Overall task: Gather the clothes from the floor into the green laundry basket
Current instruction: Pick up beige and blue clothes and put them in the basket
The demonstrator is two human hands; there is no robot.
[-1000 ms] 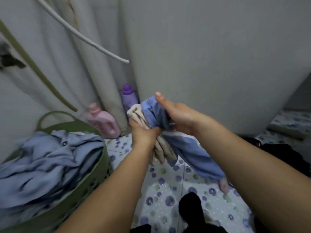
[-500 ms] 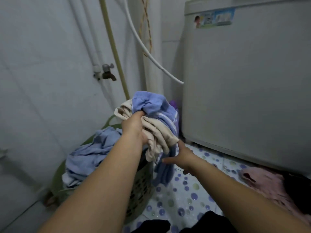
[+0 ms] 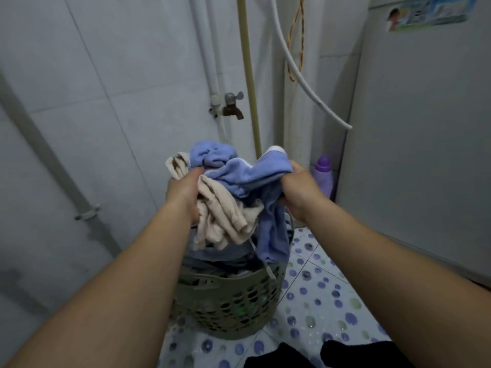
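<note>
— Head view has us over the green basket (image 3: 228, 298). Our left hand (image 3: 183, 192) is clenched in the beige garment (image 3: 223, 219), our right hand (image 3: 299, 192) grasping the blue towel (image 3: 239, 173), and the bundle hangs just above the clothes inside.

— Then we should lower both hands together and let go only once the cloth rests on the pile. The towel's tail (image 3: 273, 235) drapes near the rim on the right, so we tuck it inward first.

— What can't we make out?

— How full the basket is beneath the bundle. The dark shapes (image 3: 329, 354) on the dotted floor (image 3: 318, 301) are cut off; we can't tell whether they're clothes.
</note>
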